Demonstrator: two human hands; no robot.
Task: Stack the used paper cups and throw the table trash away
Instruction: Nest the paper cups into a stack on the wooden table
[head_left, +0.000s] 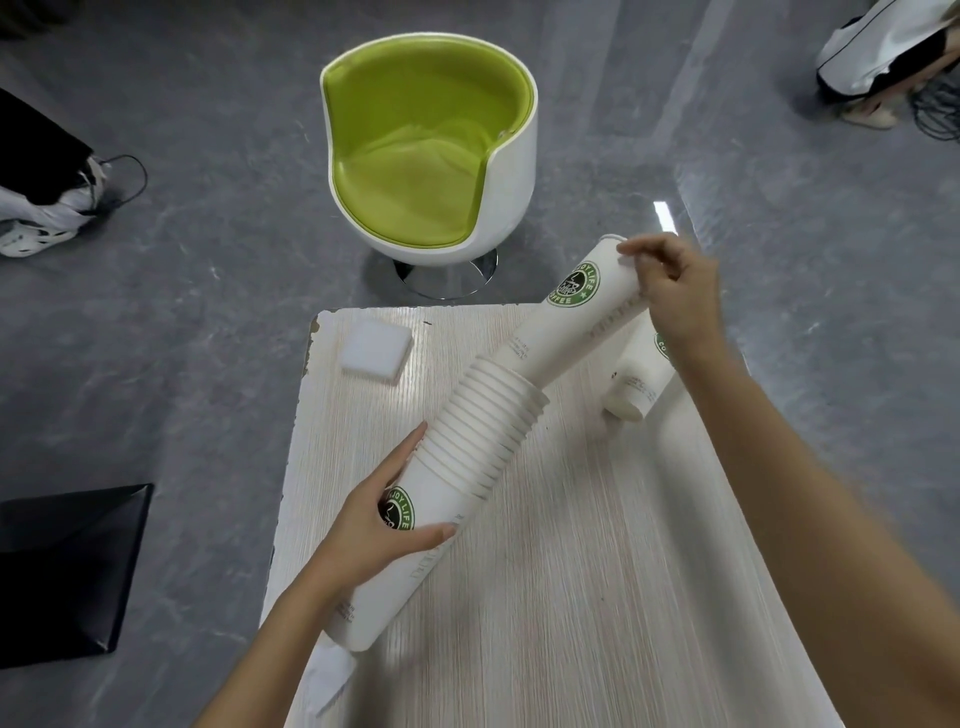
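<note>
A long stack of white paper cups with green coffee logos lies slanted above the pale wood table. My left hand grips the stack's lower end, thumb across the front. My right hand pinches the top cup by its far end; that cup sits partly in the stack. Another paper cup lies on its side on the table, under my right wrist. A white square of foam or tissue rests near the table's far left corner. White paper pokes out at the left edge below the stack.
A green and white tub chair stands beyond the table's far edge. A black bin sits on the grey floor at the left. People's legs and shoes show at the far left and top right.
</note>
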